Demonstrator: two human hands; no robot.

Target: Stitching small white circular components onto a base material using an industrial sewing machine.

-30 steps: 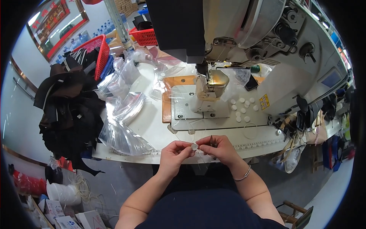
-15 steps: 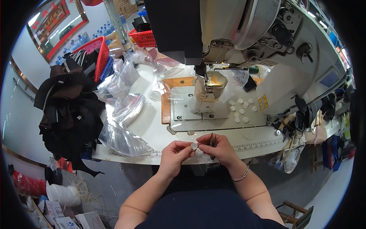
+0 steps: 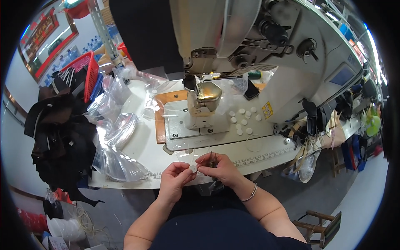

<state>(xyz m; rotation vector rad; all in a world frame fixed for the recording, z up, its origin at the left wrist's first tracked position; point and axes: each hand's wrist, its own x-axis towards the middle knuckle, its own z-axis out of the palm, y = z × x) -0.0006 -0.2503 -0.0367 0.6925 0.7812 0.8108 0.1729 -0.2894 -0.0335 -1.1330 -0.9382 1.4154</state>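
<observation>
My left hand (image 3: 173, 178) pinches a small round white disc (image 3: 193, 168) between thumb and fingertips, just off the table's front edge. Close beside it, my right hand (image 3: 223, 171) is closed, its fingertips at the disc's right side. Dark pointed thread snips (image 3: 213, 160) stick up out of the right hand's fingers. What the right fingertips pinch at the disc is too small to make out. Ahead of both hands stands an industrial sewing machine (image 3: 203, 104). Several similar white discs (image 3: 243, 121) lie on its bed, to the right of the needle area.
Clear plastic sheets (image 3: 114, 160) lie at the table's left. Beyond them hang black fabric pieces (image 3: 62, 137), near a red basket (image 3: 89, 77). A measuring tape strip (image 3: 258, 156) runs along the front edge. A dark phone-like object (image 3: 251, 90) lies behind the discs. A wooden stool (image 3: 318, 227) stands at lower right.
The view has swung, so the machine and table sit further left in the picture. My hands stay together at the disc, with the disc's flat face turned more into view.
</observation>
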